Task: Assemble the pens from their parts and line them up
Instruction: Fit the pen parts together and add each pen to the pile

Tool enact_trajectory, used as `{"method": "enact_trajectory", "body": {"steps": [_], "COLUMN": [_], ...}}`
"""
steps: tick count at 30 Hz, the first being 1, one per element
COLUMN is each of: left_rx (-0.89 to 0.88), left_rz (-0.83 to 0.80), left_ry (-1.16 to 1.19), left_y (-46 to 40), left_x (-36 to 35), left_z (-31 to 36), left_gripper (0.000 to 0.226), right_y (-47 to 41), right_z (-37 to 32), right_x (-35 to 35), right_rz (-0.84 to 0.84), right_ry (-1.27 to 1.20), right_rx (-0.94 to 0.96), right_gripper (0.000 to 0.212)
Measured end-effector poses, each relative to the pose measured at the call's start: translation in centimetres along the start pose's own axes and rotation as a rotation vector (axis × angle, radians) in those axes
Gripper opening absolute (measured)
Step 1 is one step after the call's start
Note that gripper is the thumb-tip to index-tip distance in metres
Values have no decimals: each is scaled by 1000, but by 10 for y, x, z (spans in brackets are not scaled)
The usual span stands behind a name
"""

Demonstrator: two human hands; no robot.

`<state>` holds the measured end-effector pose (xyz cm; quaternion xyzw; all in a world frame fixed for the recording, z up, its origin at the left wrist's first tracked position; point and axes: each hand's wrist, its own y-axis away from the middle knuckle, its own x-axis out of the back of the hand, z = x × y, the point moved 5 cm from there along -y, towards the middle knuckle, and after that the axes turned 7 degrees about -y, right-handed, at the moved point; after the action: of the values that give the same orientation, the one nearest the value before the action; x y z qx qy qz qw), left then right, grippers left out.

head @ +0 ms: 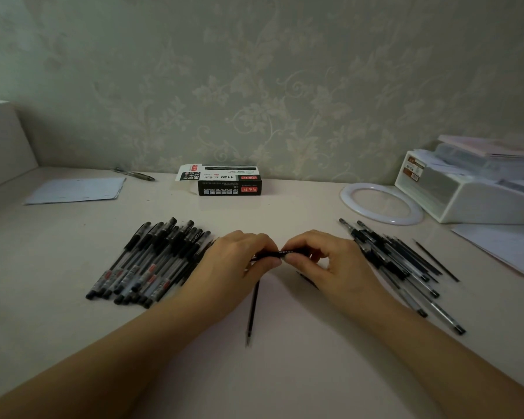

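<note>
hands: left [239, 261], right [324, 261] pinch pen [288, 253] | bare table [285, 373] nearer

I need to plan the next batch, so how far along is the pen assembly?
Done: a row of capped pens lies side by side left of the hands. In hand: the left hand and right hand both pinch one dark pen piece, and a loose refill lies on the table below them. Left: the untidy pile of pens and refills on the right.

Along the wall — ring light [381, 203], white organizer [466, 192], paper sheet [76, 190].
</note>
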<state>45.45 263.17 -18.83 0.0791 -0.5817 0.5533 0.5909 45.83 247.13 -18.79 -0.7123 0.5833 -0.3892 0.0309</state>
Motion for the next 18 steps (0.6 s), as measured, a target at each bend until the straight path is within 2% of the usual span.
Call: {"method": "enact_trajectory", "body": {"steps": [7, 18], "left_rx": [9, 31], "left_rz": [66, 49], "left_ry": [41, 56], "left_y": [-1, 2], "left_x": [1, 2], "left_z": [3, 0], "left_gripper": [11, 9], "right_y": [-1, -2], "right_z": [5, 8], "right_x": [7, 2], "right_rz": [56, 14], "right_ry": [-238, -298], "right_rx": [-115, -162], "right_gripper": [7, 8]}}
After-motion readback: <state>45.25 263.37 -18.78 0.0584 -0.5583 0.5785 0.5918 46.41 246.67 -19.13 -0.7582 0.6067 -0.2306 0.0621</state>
